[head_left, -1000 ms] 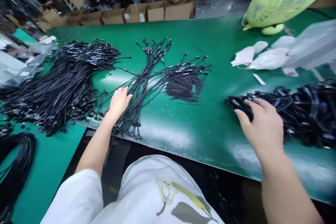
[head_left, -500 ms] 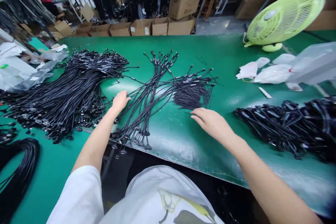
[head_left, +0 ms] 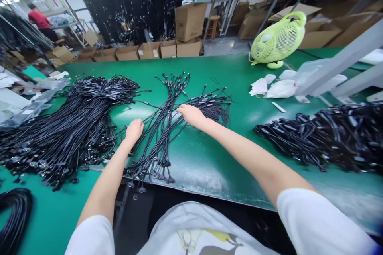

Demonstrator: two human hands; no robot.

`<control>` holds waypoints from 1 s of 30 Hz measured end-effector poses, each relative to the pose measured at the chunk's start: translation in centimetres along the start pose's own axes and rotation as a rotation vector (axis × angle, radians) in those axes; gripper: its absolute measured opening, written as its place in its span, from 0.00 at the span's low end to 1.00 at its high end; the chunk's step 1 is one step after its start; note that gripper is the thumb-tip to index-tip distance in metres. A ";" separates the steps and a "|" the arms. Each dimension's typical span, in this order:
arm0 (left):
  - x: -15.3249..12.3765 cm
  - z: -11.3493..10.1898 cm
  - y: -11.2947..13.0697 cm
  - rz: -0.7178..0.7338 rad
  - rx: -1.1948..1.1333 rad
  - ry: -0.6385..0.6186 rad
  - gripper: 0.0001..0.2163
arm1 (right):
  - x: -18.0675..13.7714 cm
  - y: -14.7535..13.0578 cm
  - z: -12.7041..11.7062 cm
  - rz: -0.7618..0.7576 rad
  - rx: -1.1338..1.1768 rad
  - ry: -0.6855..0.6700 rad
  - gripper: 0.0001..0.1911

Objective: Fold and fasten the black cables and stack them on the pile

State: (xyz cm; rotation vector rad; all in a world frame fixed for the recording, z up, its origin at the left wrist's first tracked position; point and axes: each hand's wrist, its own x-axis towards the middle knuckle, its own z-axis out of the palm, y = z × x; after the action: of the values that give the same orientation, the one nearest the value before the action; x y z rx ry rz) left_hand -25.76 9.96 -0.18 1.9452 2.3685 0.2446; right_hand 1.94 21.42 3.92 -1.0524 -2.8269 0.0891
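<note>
On our green surface (head_left: 227, 155), cartons (head_left: 127, 53) behind, crossed cables (head_left: 171, 95) lay beside our left hand (head_left: 134, 130) and under our right hand (head_left: 192, 115), come over from the coiled heap (head_left: 335, 135), fingers curled, how tightly or on what we couldn't tell.

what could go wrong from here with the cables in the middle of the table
Tangling: the middle cables cross one another, so pulling one could drag others along. Snagging: some of their connector ends hang over the near edge of the green table, where they might catch on clothing. Scattering: the right hand reaches across close to the thin black strips, so its wrist could brush them out of place.
</note>
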 end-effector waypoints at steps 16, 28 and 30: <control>-5.9 -5.6 5.6 0.058 -1.124 0.063 0.09 | 2.6 5.9 -13.3 0.065 -0.107 0.722 0.20; -11.1 -10.8 6.0 -0.046 -1.258 0.084 0.12 | -9.4 1.5 -9.5 -0.060 -0.286 -0.078 0.07; -11.6 -8.9 10.3 0.120 -1.019 0.044 0.14 | -12.0 -2.4 -8.3 -0.313 -0.114 -0.177 0.09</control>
State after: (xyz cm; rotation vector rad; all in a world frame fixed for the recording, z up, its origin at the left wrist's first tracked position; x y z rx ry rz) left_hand -14.82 -0.18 9.75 1.5188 1.5700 1.2105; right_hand 10.47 11.86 11.22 -0.6348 -3.1519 -0.0104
